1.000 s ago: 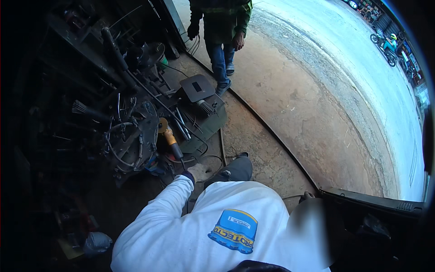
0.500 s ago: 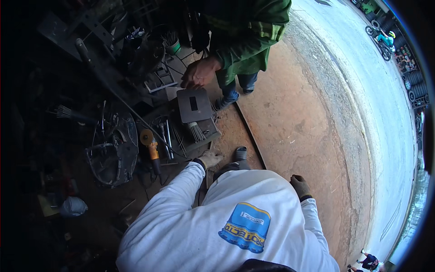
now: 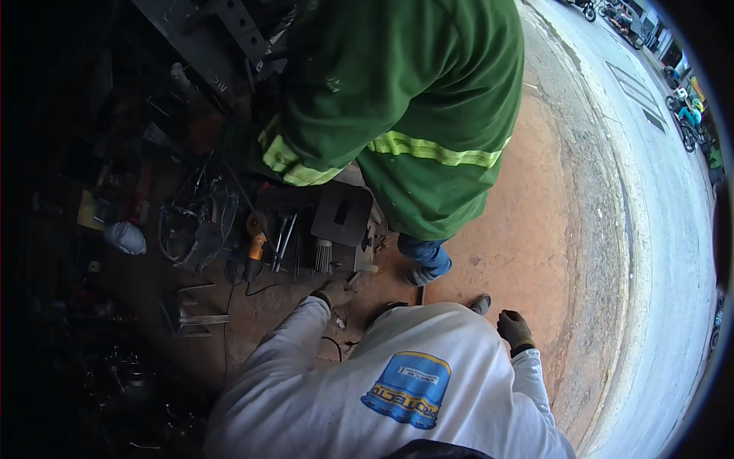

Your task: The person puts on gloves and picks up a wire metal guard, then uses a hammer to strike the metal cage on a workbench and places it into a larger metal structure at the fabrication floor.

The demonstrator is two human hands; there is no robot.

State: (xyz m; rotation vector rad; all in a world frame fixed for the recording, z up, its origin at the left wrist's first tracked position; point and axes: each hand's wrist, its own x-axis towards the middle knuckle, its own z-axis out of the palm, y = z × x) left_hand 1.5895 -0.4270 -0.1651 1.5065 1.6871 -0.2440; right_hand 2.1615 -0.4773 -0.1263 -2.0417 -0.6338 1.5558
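My left hand (image 3: 335,293), in a worn work glove, is low beside my left hip. Its fingers are curled, and a thin pale strip shows at the fingertips; I cannot make out what it is. Gloved too, my right hand (image 3: 515,329) hangs at my right side over the brown floor, fingers folded in and nothing visible in them. Ahead of my left hand is a low workbench with a dark plate with a slot (image 3: 342,215). A bundle of welding rods (image 3: 323,257) juts out below the plate. Left of it lies an orange angle grinder (image 3: 255,246) next to metal tools (image 3: 284,239).
A person in a green jacket (image 3: 440,107) stands close ahead, over the bench's right end. A dark cracked shell (image 3: 200,229), a metal bracket (image 3: 200,320) and a cable (image 3: 271,286) lie left. The street (image 3: 657,229) with motorcycles runs along the right.
The person in green has come nearer and turned their back, covering part of the bench. My view has shifted, and my left hand is lower in it. A bracket on the floor now shows.
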